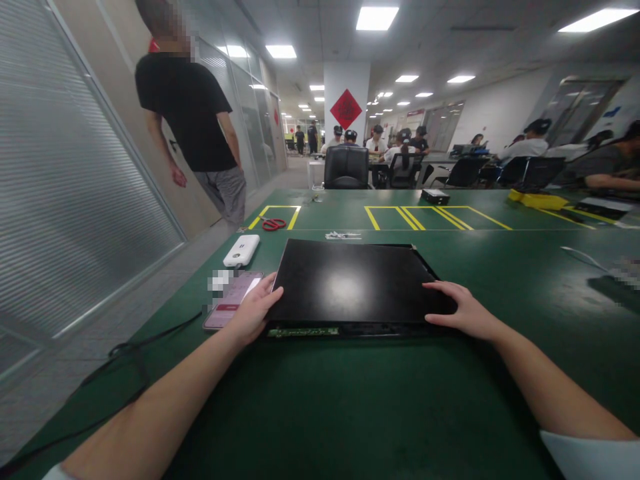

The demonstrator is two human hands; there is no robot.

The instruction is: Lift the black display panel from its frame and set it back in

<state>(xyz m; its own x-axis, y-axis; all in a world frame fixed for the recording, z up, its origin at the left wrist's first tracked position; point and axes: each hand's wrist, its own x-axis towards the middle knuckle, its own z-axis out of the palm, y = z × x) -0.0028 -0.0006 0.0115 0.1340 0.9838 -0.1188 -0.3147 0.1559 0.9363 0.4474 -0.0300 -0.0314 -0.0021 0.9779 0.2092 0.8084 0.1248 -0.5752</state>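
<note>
A flat black screen panel [350, 280] with a glossy reflection lies slightly skewed above a black frame [425, 261] that shows along its right and near edges. A green circuit board strip [303, 331] is visible under the panel's near left edge. My left hand [257, 307] grips the panel's left edge, thumb on top and the other fingers mostly hidden. On the right side, my right hand [457, 308] holds the edge between thumb and fingers. Just left of my left hand lies a phone [231, 308] with a lit screen.
On the green table [345, 407] are a white power bank [242, 251], red-handled scissors [274, 225], small white pieces [343, 235], a black box [435, 197] and a yellow item [537, 199]. A black cable [165, 331] runs off left. A person [190, 120] stands beyond the left edge.
</note>
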